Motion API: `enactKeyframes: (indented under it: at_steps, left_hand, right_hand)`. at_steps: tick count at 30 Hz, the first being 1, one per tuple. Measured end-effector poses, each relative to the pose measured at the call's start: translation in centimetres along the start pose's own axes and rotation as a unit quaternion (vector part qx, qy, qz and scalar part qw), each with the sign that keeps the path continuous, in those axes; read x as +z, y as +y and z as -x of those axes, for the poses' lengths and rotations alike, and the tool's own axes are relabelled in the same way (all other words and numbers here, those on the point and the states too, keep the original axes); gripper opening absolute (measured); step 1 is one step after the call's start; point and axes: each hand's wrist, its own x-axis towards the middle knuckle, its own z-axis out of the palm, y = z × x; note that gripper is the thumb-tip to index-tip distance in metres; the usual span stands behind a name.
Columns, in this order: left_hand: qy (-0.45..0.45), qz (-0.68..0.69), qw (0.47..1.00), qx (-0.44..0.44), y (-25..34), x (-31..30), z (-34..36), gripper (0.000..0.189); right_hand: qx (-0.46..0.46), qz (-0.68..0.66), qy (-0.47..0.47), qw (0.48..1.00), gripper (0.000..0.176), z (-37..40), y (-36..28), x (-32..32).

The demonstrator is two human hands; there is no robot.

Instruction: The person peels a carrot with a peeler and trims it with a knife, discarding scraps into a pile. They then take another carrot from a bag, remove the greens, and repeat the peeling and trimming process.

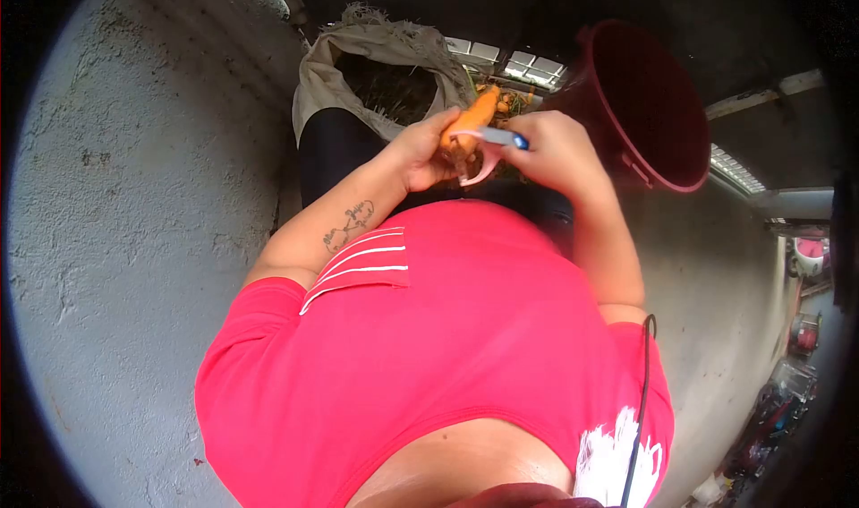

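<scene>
An orange root that looks like a carrot [481, 110] is held upright and slightly tilted in my left hand [428, 150], whose fingers wrap round its lower part. My right hand [559, 150] is closed on a peeler [501, 137] with a blue and grey handle. The peeler's pale pink head lies across the carrot's lower half. Brownish, unpeeled-looking skin shows near the carrot's bottom end. Just beyond my hands are orange pieces and green bits [510, 103].
An open whitish sack [322, 78] with dark contents stands ahead to the left. A large dark red bucket [617, 123] is close on the right. A rough grey wall [134, 204] rises at the left. Various items [778, 409] lie far right.
</scene>
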Motion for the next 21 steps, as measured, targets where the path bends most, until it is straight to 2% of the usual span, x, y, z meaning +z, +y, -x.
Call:
enactKeyframes:
  at_steps: [2,5,8,9,11,13,15,18,21]
  left_hand:
    - [0.002,-0.016,1.000,0.020,-0.6,-0.2,-0.2,0.037]
    - [0.125,-0.012,0.992,0.016,-0.6,3.7,2.4,0.038]
    - [0.007,-0.092,0.996,-0.016,0.0,0.0,2.7,0.044]
    - [0.013,-0.100,0.995,-0.015,0.3,0.0,2.9,0.045]
    - [0.025,-0.114,0.993,-0.012,0.6,0.2,3.3,0.048]
    - [0.016,-0.084,0.996,-0.018,0.6,-0.4,3.1,0.046]
    - [-0.021,-0.086,0.996,-0.022,1.3,0.3,3.9,0.046]
    - [-0.036,-0.059,0.997,-0.016,1.9,0.3,3.8,0.048]
    - [-0.057,-0.048,0.997,-0.024,2.2,-0.3,3.3,0.053]
  right_hand:
    - [-0.008,0.009,-0.012,1.000,0.030,-0.1,-0.5,0.6]
    - [-0.044,0.000,-0.009,0.999,0.030,0.1,-0.3,0.2]
    - [-0.018,0.025,0.017,0.999,0.029,-0.1,2.3,-0.9]
    - [0.010,0.014,0.016,1.000,0.028,-0.2,3.5,-1.0]
    - [-0.004,-0.009,0.051,0.999,0.030,-0.7,5.1,-1.1]
    - [0.056,0.092,0.036,0.994,0.035,-1.2,7.5,-1.0]
    - [0.122,0.093,0.016,0.988,0.036,-1.3,9.1,-1.0]
    - [0.184,0.063,0.053,0.980,0.037,-0.6,9.1,-1.6]
    - [0.150,-0.032,0.043,0.987,0.040,0.0,7.4,-1.8]
